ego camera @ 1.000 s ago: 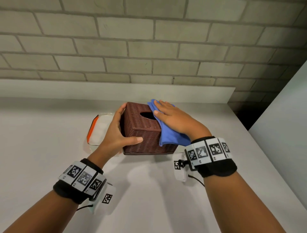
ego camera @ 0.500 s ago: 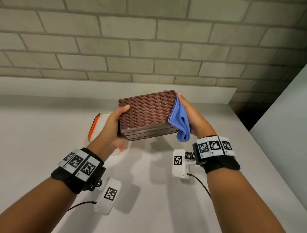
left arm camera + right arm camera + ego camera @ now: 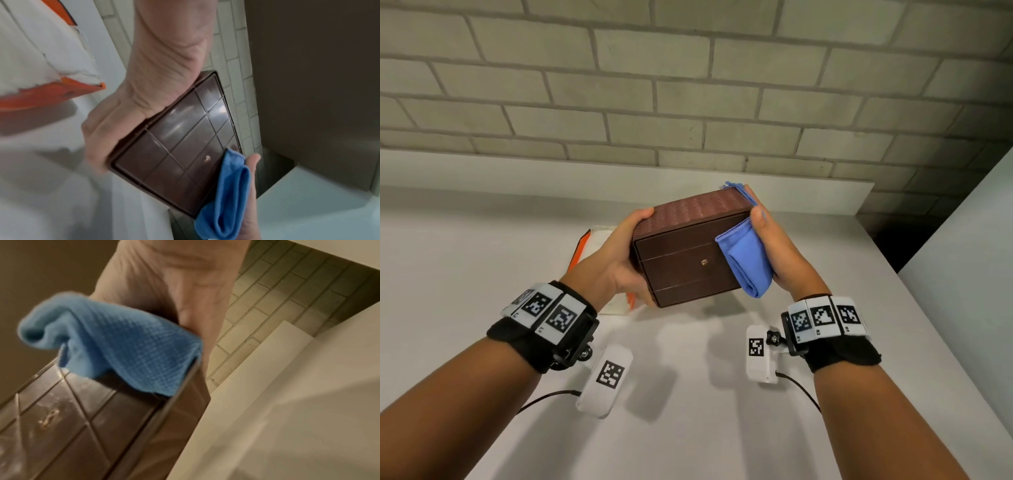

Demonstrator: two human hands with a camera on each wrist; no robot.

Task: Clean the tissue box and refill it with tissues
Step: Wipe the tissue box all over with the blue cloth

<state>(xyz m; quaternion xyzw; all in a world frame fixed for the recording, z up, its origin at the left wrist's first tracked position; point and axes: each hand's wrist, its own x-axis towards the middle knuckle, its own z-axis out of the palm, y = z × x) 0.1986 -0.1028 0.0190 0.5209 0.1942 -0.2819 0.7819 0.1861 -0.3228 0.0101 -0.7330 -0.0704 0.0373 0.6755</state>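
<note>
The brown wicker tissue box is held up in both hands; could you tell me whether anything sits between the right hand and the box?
Yes: the folded blue cloth lies between the right hand and the brown wicker tissue box, draped over its right end and onto the smooth base. The left hand grips the box's left end bare.

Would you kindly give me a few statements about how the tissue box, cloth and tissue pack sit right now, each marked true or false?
1. The tissue box is held off the counter by both hands. True.
2. The box's flat underside faces the head camera. True.
3. The blue cloth lies on the counter. False: the right hand holds it against the box.
4. The left hand holds the tissue pack. False: it grips the box; the pack lies on the counter.
</note>
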